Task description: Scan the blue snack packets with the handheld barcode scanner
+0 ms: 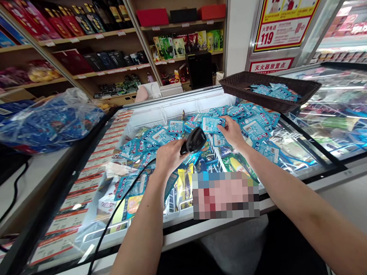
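Note:
My left hand (pixel 169 156) is closed around the handle of a black corded barcode scanner (pixel 196 140), its head tilted up to the right. Between the fingers and thumb of my right hand (pixel 232 131) is a small blue packet (pixel 211 125) with a barcode label, held just right of the scanner. Many similar blue packets (pixel 256 128) lie spread over the glass top of a chest freezer (pixel 134 122) beneath both hands. Through the glass, yellow packages (pixel 184 182) show in white wire baskets.
A brown woven basket (pixel 239 88) with more blue packets stands at the back right. On the left lies a clear plastic bag (pixel 55 118) full of blue packets. The scanner's black cable (pixel 114 215) runs down past my left forearm. Stocked shelves (pixel 112 34) line the back.

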A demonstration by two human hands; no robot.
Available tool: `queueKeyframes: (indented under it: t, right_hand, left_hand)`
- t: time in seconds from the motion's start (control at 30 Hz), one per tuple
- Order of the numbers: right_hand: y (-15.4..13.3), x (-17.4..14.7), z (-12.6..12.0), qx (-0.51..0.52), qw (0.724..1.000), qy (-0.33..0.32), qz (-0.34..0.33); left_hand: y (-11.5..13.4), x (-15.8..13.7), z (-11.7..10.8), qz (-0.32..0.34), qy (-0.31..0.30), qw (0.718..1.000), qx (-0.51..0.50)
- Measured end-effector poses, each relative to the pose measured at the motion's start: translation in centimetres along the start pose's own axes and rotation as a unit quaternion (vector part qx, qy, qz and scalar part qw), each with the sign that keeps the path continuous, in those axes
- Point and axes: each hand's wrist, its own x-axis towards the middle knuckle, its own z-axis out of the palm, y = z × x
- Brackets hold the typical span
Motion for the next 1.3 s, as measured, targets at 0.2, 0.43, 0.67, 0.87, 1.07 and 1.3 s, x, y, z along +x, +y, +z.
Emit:
queueKeyframes:
  t: [0.2,0.43,0.67,0.87,1.07,1.3]
  right_hand:
    - [0.05,0.05,0.03,-0.003,1.000,-0.007,0.004]
    - [0.35,0.10,0.05,0.019,1.000,0.005,-0.009]
    - [0.45,0.09,0.12,0.030,0.999,0.011,-0.013]
    - [0.26,0.06,0.01,0.008,1.000,0.007,-0.013]
    - [0.22,-0.07,-0.14,0.020,1.000,0.012,-0.018]
    - [0.96,-0.05,-0.10,0.019,0.998,0.043,-0.042]
  left_hand:
    - [0.08,0.01,-0.04,-0.003,-0.001,1.000,-0.002]
    - [-0.06,0.01,0.13,0.011,0.008,1.000,0.005]
    - [-0.20,0.02,0.35,0.016,0.014,1.000,0.008]
    - [-0.15,0.07,0.30,0.014,0.010,1.000,0.006]
    - [-0.17,0.02,0.37,0.013,0.017,1.000,0.003]
    - [-0.26,0.00,0.48,0.012,0.017,1.000,0.012]
